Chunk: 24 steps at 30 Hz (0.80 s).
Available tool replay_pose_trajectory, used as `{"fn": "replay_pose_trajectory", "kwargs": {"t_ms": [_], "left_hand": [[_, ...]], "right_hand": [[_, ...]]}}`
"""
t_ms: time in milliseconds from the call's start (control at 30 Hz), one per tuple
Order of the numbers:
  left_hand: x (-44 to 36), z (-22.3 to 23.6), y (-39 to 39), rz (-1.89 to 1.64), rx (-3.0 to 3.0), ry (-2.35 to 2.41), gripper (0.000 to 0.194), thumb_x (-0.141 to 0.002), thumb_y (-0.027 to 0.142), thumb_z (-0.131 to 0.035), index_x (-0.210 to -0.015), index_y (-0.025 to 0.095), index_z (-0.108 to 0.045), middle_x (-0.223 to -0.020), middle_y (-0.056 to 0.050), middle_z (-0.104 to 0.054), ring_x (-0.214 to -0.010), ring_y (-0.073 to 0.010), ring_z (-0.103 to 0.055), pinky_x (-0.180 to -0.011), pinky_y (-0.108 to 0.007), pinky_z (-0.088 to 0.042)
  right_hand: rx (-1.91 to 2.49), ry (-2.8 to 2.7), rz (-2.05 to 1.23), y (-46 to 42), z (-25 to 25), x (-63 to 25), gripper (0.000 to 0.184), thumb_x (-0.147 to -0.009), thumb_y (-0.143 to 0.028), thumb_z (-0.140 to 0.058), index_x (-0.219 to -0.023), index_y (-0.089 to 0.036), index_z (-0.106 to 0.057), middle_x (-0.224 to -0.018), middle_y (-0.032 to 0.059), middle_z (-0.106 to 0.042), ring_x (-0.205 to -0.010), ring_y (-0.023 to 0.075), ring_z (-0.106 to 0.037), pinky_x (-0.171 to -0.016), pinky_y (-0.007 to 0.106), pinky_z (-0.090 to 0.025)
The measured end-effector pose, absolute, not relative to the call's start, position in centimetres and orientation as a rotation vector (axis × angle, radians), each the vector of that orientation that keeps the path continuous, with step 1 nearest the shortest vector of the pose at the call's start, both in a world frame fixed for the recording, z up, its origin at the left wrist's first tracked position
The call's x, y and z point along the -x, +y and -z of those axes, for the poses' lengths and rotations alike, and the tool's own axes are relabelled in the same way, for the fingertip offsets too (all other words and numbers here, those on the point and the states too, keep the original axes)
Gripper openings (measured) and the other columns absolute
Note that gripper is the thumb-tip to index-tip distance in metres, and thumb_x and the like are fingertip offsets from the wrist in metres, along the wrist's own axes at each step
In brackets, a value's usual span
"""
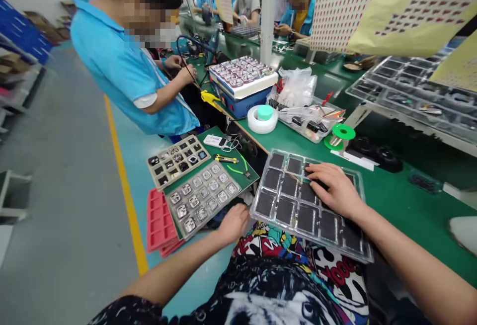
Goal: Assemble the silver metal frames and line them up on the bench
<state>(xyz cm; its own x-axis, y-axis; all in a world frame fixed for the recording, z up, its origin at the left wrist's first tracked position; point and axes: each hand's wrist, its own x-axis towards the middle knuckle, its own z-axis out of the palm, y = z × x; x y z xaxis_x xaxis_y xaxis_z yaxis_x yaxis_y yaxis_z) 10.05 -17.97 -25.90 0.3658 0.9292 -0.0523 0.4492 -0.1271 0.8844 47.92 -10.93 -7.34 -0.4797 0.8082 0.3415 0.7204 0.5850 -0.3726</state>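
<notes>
on the green bench (395, 191), fingers (316, 178) touch the clear tray (278, 219).

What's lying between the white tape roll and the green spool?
A clear tray holding plastic bags and small black parts, as the head view shows.

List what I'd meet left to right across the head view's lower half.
Yellow floor line → red trays → left hand → tray of black pieces → white object cut off by the frame.
</notes>
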Motion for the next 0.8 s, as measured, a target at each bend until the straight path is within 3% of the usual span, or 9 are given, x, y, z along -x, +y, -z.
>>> {"fn": "replay_pose_trajectory", "kwargs": {"t_ms": [133, 233, 333, 467, 667, 800], "left_hand": [[-7.3, 24.1, -12.1, -0.591, -2.167, 1.386, 0.031, -0.101, 0.04, -0.051, -0.112, 0.022, -0.074, -0.135, -0.017, -0.067, -0.134, -0.0342, -0.057, -0.122, -0.053, -0.04], [-3.7, 24.0, -9.1, -0.663, -2.218, 1.892, 0.041, -0.104, 0.041, -0.042, -0.123, 0.019, -0.071, -0.142, -0.02, -0.065, -0.137, -0.0355, -0.057, -0.121, -0.054, -0.041], [-0.2, 27.0, -7.9, -0.534, -2.256, 2.182, 0.053, -0.102, 0.05, -0.04, -0.129, 0.016, -0.071, -0.147, -0.021, -0.062, -0.14, -0.0388, -0.055, -0.117, -0.054, -0.044], [1.2, 30.6, -8.4, -0.322, -2.438, 2.13, 0.054, -0.097, 0.046, -0.042, -0.135, 0.024, -0.074, -0.152, -0.014, -0.062, -0.146, -0.0363, -0.053, -0.121, -0.053, -0.038], [0.6, 29.7, -9.0, -0.14, -2.456, 2.1, 0.052, -0.09, 0.043, -0.051, -0.136, 0.039, -0.073, -0.149, -0.006, -0.066, -0.15, -0.0372, -0.048, -0.119, -0.058, -0.036], [1.2, 31.0, -8.5, -0.022, -2.418, 2.124, 0.059, -0.096, 0.044, -0.043, -0.146, 0.028, -0.069, -0.16, -0.015, -0.053, -0.152, -0.0362, -0.043, -0.123, -0.056, -0.03]], "right_hand": [[1.214, -2.337, -0.228, -11.0, 7.5, -48.0, 0.019, -0.102, -0.024, -0.058, -0.113, -0.026, -0.073, -0.133, 0.0083, -0.075, -0.127, 0.0304, -0.067, -0.117, 0.06, -0.043], [1.197, -2.319, -0.171, -11.4, 7.2, -47.9, 0.017, -0.1, -0.02, -0.059, -0.111, -0.025, -0.072, -0.131, 0.01, -0.075, -0.124, 0.0303, -0.068, -0.113, 0.06, -0.047], [1.243, -2.323, -0.204, -11.7, 7.2, -47.9, 0.021, -0.1, -0.017, -0.056, -0.114, -0.026, -0.069, -0.133, 0.0094, -0.073, -0.129, 0.0292, -0.065, -0.116, 0.062, -0.045], [1.269, -2.34, -0.214, -11.8, 7.1, -47.8, 0.023, -0.102, -0.016, -0.054, -0.119, -0.027, -0.065, -0.137, 0.0097, -0.071, -0.134, 0.0291, -0.063, -0.119, 0.064, -0.043], [1.286, -2.321, -0.276, -12.0, 6.6, -47.5, 0.025, -0.102, -0.013, -0.053, -0.12, -0.026, -0.065, -0.138, 0.0104, -0.07, -0.134, 0.0276, -0.062, -0.122, 0.061, -0.042], [1.295, -2.33, -0.266, -11.9, 6.5, -47.5, 0.025, -0.102, -0.013, -0.053, -0.121, -0.024, -0.065, -0.138, 0.0104, -0.069, -0.135, 0.0267, -0.061, -0.123, 0.06, -0.041]]}}
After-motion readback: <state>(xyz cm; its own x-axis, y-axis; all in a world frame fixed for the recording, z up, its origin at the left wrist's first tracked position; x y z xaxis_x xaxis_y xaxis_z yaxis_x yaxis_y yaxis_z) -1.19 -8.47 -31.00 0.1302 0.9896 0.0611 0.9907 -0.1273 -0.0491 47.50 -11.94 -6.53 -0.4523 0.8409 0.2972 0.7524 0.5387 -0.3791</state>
